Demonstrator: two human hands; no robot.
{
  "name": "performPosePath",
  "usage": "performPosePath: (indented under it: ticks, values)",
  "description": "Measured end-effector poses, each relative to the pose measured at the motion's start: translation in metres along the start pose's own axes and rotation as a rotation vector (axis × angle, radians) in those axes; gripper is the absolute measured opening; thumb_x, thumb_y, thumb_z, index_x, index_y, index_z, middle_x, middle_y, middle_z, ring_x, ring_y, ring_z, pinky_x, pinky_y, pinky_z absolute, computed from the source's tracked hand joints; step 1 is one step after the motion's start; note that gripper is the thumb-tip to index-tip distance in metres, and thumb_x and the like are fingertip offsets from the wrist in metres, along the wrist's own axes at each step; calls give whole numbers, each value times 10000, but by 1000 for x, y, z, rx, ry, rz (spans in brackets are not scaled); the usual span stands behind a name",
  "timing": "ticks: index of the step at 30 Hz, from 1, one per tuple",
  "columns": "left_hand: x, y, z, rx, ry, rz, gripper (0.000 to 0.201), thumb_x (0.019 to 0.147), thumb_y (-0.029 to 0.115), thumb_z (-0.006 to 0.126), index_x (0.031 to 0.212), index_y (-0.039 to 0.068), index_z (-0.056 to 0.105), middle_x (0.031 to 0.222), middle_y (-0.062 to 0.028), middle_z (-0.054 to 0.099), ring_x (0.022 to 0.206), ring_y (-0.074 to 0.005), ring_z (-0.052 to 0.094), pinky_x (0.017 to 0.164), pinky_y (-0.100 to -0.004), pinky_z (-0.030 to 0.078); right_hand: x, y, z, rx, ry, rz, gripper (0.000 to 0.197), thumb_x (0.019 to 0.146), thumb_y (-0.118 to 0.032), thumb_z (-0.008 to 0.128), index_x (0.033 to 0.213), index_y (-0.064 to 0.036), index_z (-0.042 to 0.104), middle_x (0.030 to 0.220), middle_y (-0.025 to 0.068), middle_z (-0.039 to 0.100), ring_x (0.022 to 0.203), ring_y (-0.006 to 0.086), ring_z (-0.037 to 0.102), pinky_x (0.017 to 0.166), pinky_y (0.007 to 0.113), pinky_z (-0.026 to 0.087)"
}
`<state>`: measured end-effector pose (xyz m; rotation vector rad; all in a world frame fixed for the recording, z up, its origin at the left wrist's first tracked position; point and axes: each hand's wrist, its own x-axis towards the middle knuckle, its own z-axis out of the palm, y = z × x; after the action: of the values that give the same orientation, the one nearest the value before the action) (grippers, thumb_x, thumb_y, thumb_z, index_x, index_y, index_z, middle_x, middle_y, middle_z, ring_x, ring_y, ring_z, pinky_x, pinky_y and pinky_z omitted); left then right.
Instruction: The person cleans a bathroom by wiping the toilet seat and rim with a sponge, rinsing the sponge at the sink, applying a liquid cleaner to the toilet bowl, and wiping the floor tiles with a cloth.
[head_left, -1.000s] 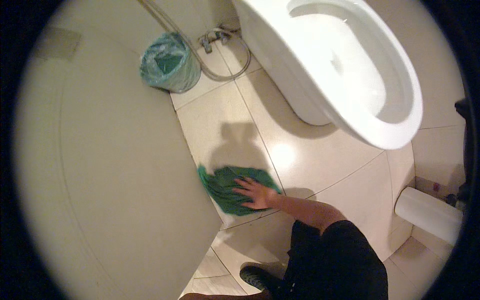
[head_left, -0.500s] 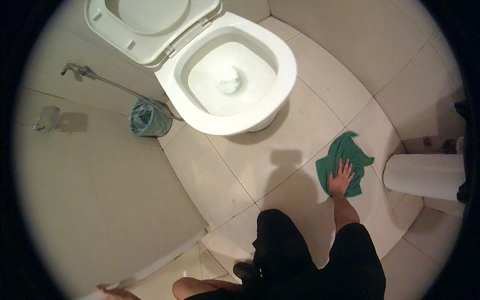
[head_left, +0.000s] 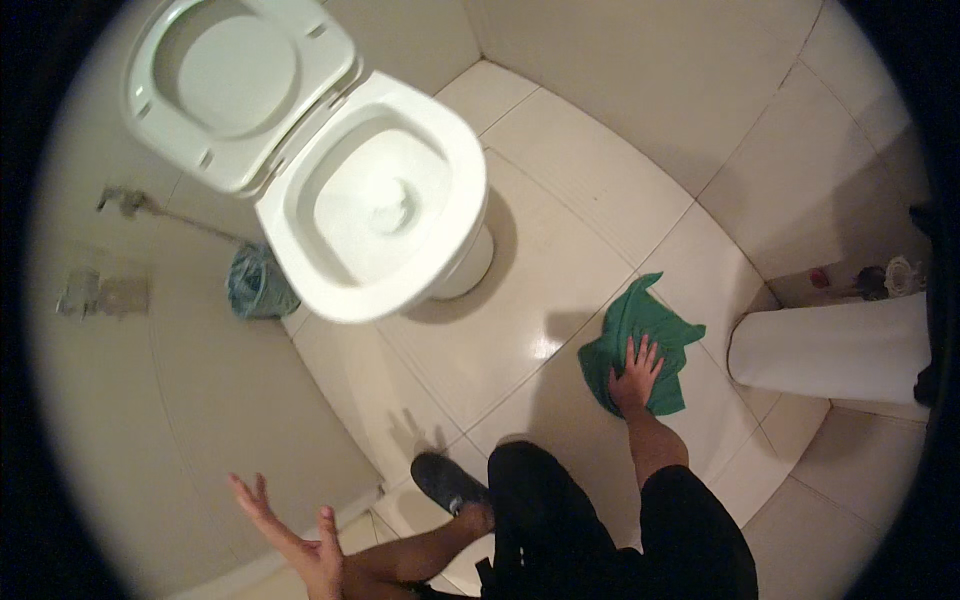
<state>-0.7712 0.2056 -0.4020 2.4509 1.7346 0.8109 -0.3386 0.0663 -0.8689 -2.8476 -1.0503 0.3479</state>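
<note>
The premises are a washroom. Evidence noted: a white toilet with raised lid, a lined waste bin nearby. Floor is tiled.

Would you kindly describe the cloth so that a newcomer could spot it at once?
From the white toilet, go right and toward the person across the pale floor, stopping before the white column. There the green cloth lies spread beneath the right hand. Its deep green and jagged outline set it apart from the pale floor and smooth column.
</note>
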Motion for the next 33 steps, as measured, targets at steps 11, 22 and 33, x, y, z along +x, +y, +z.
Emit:
performPosePath:
  ticks: [11,22,33]
  values:
    - [110,-20,119,65,-207,92,695,1021,289,606,1603,25,333,1647,-289,290,1444,-467,415,1183,-585,329,10,-6,-8,66,-67,10,970,814,-423,781,1632,-138,343,1747,184,136,1596,456,124,1254,680,111]
    - [213,32,240,-257,256,637,755,1025,563,455,1527,1,410,1527,-299,377,1452,-453,364,1175,-610,313,74,-38,-34,108,-141,-154,852,831,-489,737,1563,-135,481,1728,220,182,1591,464,138,1246,689,131]
    - [207,41,233,-71,-44,322,880,978,672,424,1542,-3,384,1571,-317,329,1477,-469,317,1185,-642,268,324,-245,-4,317,-5,-733,634,874,-375,719,1455,-140,620,1702,144,303,1588,398,208,1234,659,250]
